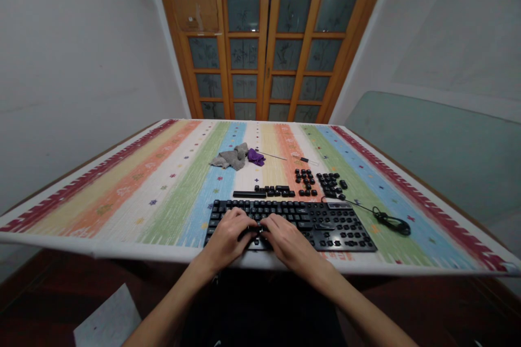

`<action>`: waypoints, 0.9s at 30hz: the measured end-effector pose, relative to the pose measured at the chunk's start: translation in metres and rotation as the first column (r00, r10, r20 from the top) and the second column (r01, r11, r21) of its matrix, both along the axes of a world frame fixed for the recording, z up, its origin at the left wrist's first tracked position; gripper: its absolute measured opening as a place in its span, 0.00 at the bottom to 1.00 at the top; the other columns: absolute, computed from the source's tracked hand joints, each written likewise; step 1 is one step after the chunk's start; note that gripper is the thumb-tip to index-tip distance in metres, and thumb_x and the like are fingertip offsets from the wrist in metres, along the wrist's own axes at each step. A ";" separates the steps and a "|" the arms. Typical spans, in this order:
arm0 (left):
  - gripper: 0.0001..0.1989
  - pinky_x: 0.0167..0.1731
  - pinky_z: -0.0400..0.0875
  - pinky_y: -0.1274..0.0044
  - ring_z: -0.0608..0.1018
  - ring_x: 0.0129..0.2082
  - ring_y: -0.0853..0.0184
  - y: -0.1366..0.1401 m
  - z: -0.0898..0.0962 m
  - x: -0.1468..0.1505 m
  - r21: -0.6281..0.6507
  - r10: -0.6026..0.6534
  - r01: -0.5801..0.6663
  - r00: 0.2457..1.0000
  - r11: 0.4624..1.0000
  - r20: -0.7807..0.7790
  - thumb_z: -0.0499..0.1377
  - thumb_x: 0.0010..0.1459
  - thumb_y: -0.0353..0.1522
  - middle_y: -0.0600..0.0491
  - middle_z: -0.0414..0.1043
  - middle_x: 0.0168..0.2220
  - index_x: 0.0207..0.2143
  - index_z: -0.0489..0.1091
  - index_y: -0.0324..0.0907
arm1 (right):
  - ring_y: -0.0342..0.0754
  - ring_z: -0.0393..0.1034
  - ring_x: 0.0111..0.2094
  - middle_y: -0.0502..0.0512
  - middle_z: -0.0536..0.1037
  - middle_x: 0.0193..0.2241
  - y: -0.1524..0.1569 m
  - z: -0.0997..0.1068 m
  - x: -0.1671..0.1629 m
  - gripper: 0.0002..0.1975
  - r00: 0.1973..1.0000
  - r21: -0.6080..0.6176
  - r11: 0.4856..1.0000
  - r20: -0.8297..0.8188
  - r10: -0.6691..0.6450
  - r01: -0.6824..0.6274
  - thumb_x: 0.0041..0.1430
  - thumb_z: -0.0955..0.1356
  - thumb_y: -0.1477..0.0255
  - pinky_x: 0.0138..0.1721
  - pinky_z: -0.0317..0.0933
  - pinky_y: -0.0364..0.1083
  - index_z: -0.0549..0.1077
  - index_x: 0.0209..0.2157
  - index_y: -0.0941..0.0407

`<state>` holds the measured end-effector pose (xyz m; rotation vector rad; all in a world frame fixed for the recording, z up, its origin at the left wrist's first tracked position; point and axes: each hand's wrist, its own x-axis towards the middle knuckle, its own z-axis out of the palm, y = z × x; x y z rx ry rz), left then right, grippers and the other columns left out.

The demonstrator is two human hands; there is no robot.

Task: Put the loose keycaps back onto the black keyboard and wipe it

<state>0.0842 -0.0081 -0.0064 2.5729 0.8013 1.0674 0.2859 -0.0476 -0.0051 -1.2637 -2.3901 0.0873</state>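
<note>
A black computer keyboard [342, 225] lies near the table's front edge, with keycaps on its left and middle part and bare switches showing on the right. My left hand [234, 233] rests over its lower left part, thumb and fingers drawn together. Close beside it, my right hand [285, 238] is also closed, its fingertips nearly meeting the left ones over the lower rows. Whatever is between the fingertips is too small and hidden to name. Just behind the keyboard lie a long black space bar keycap [249, 194] and several loose keycaps [331, 183].
A grey cloth [232, 157] and a purple cloth [256, 157] lie farther back, beside a thin rod [272, 155]. A small brush-like tool [305, 160] is to their right. The coiled black cable [393, 222] sits right of the keyboard on the striped tablecloth [171, 190].
</note>
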 end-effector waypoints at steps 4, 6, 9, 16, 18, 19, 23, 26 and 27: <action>0.10 0.41 0.70 0.68 0.70 0.39 0.62 0.003 -0.003 0.000 0.042 -0.034 0.035 0.999 0.999 -0.022 0.58 0.62 0.26 0.49 0.75 0.36 0.44 0.75 0.41 | 0.49 0.69 0.39 0.55 0.71 0.36 0.000 0.004 0.009 0.06 0.998 -0.004 1.000 -0.056 0.015 -0.015 0.65 0.64 0.81 0.41 0.67 0.47 0.69 0.38 0.57; 0.11 0.40 0.71 0.69 0.70 0.38 0.62 0.003 -0.003 -0.001 0.064 -0.058 0.059 0.998 0.996 -0.018 0.57 0.63 0.26 0.48 0.74 0.36 0.46 0.75 0.41 | 0.49 0.69 0.39 0.55 0.71 0.36 0.000 0.003 0.012 0.05 0.997 -0.016 0.999 -0.066 0.036 -0.037 0.65 0.65 0.81 0.41 0.67 0.47 0.70 0.37 0.57; 0.11 0.41 0.71 0.68 0.70 0.40 0.62 0.002 -0.002 -0.001 0.062 -0.068 0.069 0.997 0.996 -0.026 0.57 0.63 0.27 0.48 0.74 0.37 0.47 0.75 0.40 | 0.50 0.69 0.40 0.56 0.71 0.37 -0.001 -0.001 0.013 0.04 0.995 -0.013 0.999 -0.094 0.031 -0.032 0.62 0.68 0.80 0.41 0.68 0.48 0.72 0.38 0.58; 0.07 0.44 0.71 0.67 0.70 0.41 0.62 0.000 -0.001 -0.001 0.027 -0.067 0.070 0.993 0.997 -0.098 0.57 0.62 0.26 0.48 0.75 0.37 0.40 0.74 0.40 | 0.50 0.70 0.40 0.57 0.73 0.38 0.000 -0.003 0.011 0.11 0.983 0.053 0.998 -0.180 0.047 -0.038 0.59 0.67 0.84 0.41 0.68 0.48 0.72 0.43 0.58; 0.07 0.43 0.71 0.68 0.70 0.40 0.62 0.000 0.000 -0.001 0.040 -0.080 0.084 0.992 0.996 -0.096 0.57 0.62 0.25 0.48 0.74 0.36 0.39 0.75 0.40 | 0.50 0.70 0.40 0.57 0.74 0.37 0.000 -0.003 0.010 0.10 0.980 0.067 0.997 -0.192 0.056 -0.044 0.59 0.68 0.83 0.41 0.68 0.48 0.73 0.41 0.59; 0.07 0.43 0.71 0.68 0.70 0.40 0.62 0.000 0.000 0.000 0.045 -0.083 0.088 0.992 0.995 -0.093 0.57 0.62 0.25 0.48 0.74 0.35 0.39 0.75 0.40 | 0.50 0.70 0.39 0.56 0.74 0.37 0.001 -0.003 0.010 0.09 0.980 0.071 0.996 -0.189 0.067 -0.055 0.59 0.68 0.83 0.41 0.68 0.48 0.73 0.40 0.58; 0.08 0.41 0.72 0.69 0.70 0.40 0.63 0.000 0.002 0.001 0.047 -0.092 0.095 0.993 0.994 -0.070 0.56 0.62 0.26 0.48 0.74 0.35 0.39 0.76 0.40 | 0.49 0.69 0.39 0.56 0.74 0.36 0.003 -0.006 0.007 0.07 0.980 0.096 0.992 -0.175 0.096 -0.080 0.61 0.68 0.81 0.40 0.67 0.46 0.75 0.39 0.57; 0.08 0.40 0.72 0.70 0.70 0.39 0.63 0.001 0.002 0.001 0.062 -0.115 0.118 0.992 0.991 -0.045 0.57 0.62 0.25 0.48 0.75 0.35 0.38 0.76 0.39 | 0.48 0.68 0.38 0.56 0.74 0.35 0.004 -0.008 0.006 0.06 0.979 0.112 0.990 -0.180 0.100 -0.081 0.62 0.68 0.81 0.39 0.67 0.45 0.76 0.38 0.57; 0.07 0.40 0.72 0.70 0.70 0.39 0.63 0.002 0.002 0.001 0.070 -0.123 0.125 0.992 0.990 -0.040 0.57 0.62 0.25 0.48 0.75 0.35 0.38 0.76 0.39 | 0.48 0.68 0.37 0.55 0.74 0.34 0.003 -0.008 0.005 0.06 0.979 0.115 0.990 -0.175 0.104 -0.084 0.62 0.68 0.81 0.38 0.66 0.45 0.76 0.37 0.57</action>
